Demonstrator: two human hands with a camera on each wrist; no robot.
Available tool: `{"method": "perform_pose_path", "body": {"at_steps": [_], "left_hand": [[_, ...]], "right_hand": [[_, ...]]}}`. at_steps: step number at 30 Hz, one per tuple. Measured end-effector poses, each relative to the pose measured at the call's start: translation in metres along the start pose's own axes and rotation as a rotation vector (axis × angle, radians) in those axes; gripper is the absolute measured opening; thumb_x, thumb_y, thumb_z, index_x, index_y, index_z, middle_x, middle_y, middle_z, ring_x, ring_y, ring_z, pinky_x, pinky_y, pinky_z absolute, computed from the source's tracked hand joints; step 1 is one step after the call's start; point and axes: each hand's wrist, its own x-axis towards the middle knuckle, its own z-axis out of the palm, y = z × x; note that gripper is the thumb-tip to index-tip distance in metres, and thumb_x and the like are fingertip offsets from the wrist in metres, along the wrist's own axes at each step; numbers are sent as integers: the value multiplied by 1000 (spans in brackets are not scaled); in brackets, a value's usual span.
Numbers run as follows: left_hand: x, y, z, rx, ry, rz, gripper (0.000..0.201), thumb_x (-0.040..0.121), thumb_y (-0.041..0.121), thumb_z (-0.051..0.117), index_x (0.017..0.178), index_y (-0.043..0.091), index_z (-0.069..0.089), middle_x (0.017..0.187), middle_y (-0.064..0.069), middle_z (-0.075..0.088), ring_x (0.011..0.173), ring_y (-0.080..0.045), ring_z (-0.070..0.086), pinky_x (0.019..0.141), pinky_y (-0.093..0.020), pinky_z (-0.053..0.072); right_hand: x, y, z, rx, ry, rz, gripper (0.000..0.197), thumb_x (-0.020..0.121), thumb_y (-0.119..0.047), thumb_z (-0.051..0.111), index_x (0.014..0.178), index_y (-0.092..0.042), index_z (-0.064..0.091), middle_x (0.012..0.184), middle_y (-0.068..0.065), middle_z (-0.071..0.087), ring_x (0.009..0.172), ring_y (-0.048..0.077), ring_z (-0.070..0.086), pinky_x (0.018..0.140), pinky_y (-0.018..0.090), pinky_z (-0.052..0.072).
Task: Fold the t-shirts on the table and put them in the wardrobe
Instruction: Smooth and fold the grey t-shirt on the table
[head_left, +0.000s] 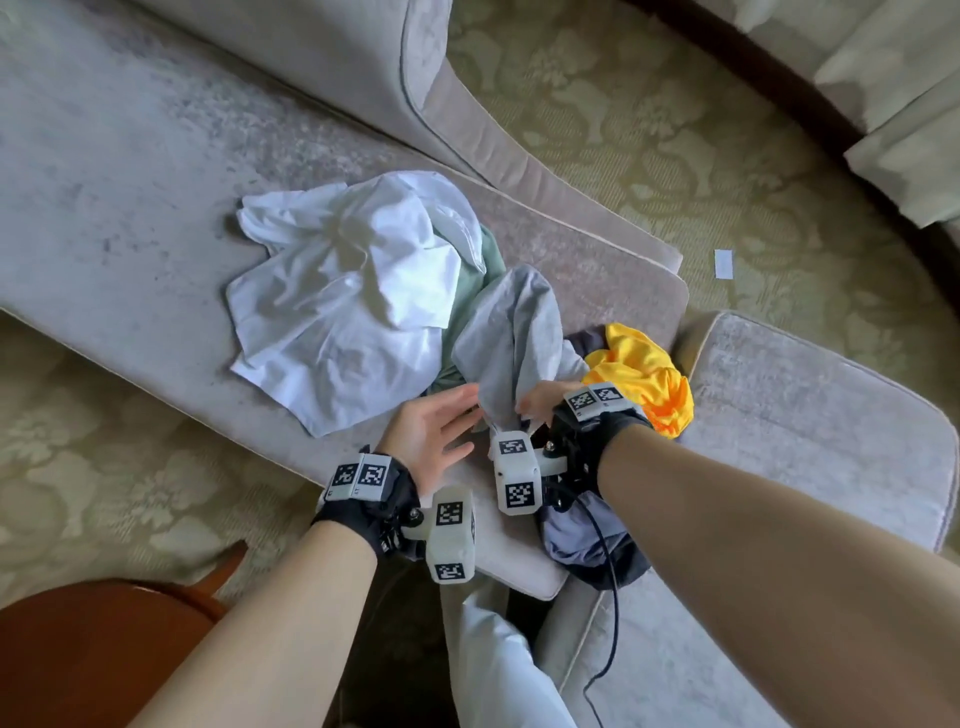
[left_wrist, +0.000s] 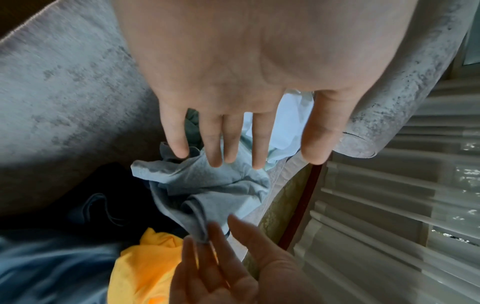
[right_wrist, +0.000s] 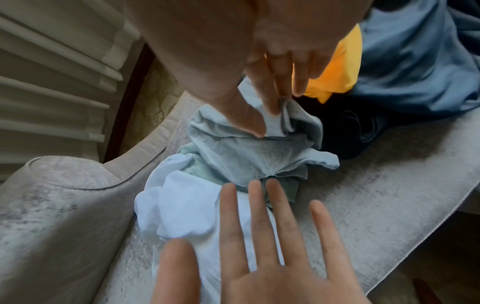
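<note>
Several crumpled t-shirts lie heaped on a grey velvet sofa seat (head_left: 130, 182). The white one (head_left: 343, 296) is on the left, over a green one (head_left: 470, 291). A grey t-shirt (head_left: 514, 332) lies in the middle, with a yellow one (head_left: 644, 379) to its right and a dark blue one (head_left: 592, 540) nearest me. My right hand (head_left: 535, 405) pinches a fold of the grey t-shirt (right_wrist: 246, 156) between thumb and fingers (right_wrist: 270, 98). Just left of that fold my left hand (head_left: 452, 421) is held flat, with its fingers (left_wrist: 215, 144) straight and holding nothing.
A grey cushion (head_left: 805, 415) adjoins the seat on the right. A brown wooden piece of furniture (head_left: 104, 649) stands at the lower left on patterned carpet. A white slip (head_left: 723, 264) lies on the floor. Curtains (head_left: 883, 104) hang at the far right. A black cable (head_left: 613, 623) trails from my right wrist.
</note>
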Motion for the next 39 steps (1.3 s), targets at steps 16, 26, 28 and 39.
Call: {"method": "perform_pose_path", "body": {"at_steps": [16, 26, 28, 39], "left_hand": [[-183, 86, -38, 645, 196, 689, 10, 86, 11, 69, 90, 20, 67, 74, 13, 64, 69, 3, 61, 59, -5, 45], [-372, 109, -152, 271, 406, 920, 39, 76, 48, 71, 80, 9, 74, 89, -11, 75, 90, -25, 71, 78, -38, 54], [-412, 103, -175, 165, 463, 960, 35, 81, 46, 70, 75, 12, 69, 78, -7, 71, 81, -25, 68, 73, -35, 52], [-587, 12, -313, -211, 609, 1102, 26, 88, 28, 70, 75, 8, 61, 71, -16, 54, 71, -29, 57, 72, -49, 57]], "right_hand": [[-203, -131, 101, 289, -320, -431, 26, 64, 5, 48, 41, -4, 55, 50, 10, 55, 48, 25, 54, 54, 26, 46], [-358, -139, 235, 78, -609, -762, 30, 71, -4, 65, 100, -11, 58, 94, 4, 64, 87, 12, 63, 76, 19, 50], [-384, -128, 270, -32, -536, -808, 56, 62, 1, 72, 113, -16, 58, 111, 4, 64, 104, 15, 62, 89, 25, 45], [-474, -36, 448, -438, -620, -821, 33, 82, -35, 71, 107, -12, 73, 107, 7, 72, 90, 21, 67, 75, 24, 52]]}}
